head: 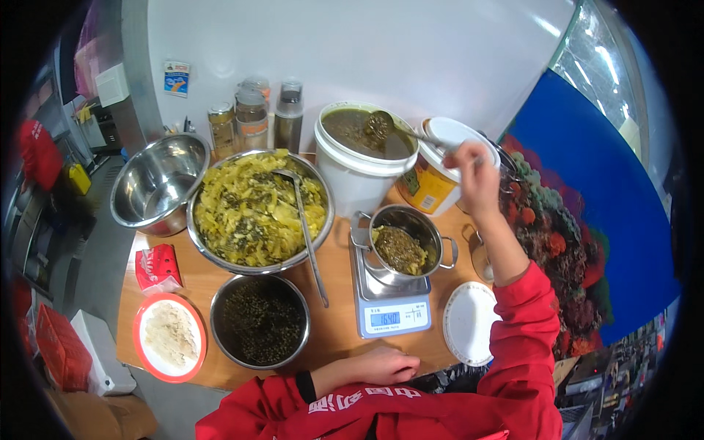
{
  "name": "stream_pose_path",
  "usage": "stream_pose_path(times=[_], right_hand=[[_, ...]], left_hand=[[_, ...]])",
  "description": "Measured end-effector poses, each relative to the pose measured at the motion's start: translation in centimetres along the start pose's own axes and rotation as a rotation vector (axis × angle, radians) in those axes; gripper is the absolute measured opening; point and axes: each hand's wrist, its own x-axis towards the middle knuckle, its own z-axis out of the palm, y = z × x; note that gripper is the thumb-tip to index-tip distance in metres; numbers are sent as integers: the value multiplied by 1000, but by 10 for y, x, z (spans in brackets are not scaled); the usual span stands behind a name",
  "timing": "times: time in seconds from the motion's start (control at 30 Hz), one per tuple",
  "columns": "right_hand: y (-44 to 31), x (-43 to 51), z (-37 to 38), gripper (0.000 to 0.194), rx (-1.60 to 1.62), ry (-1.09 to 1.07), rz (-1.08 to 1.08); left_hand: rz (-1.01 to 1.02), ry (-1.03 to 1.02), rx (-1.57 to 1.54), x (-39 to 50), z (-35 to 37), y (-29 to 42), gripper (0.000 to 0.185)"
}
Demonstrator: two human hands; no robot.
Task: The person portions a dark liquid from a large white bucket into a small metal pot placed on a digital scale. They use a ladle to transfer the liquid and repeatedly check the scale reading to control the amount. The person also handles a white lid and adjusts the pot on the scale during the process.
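Note:
My right hand [475,179] grips the handle of a metal ladle [379,125]. The ladle's bowl holds dark sauce at the mouth of a white plastic bucket [357,184], which contains brownish-green liquid. Below it, a small two-handled steel pot [437,242] stands on a digital kitchen scale [363,291] with a lit display. Inside the pot are yellow-green pickled vegetables [421,264] topped with dark chopped sauce [397,246]. My left hand [388,364] rests at the table's front edge, fingers curled, with nothing visible in it.
Left of the scale stands a large steel bowl of chopped pickled greens [247,214] with a metal spoon [308,242]. Nearby are a bowl of green peppercorns [261,319], an orange-rimmed plate [140,330], a steel bowl [159,181], spice jars [289,115], a labelled bucket [432,184] and a white lid [470,324].

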Motion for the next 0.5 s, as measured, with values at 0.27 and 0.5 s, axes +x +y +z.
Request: stream_pose_path(times=[0.27,0.5], right_hand=[[4,-13,4,17,-102,-121,-344],[14,3,-38,24,416,509,412]], left_hand=[[8,12,-36,-1,-2,-2,11],[-19,6,-43,0,-2,-2,9]])
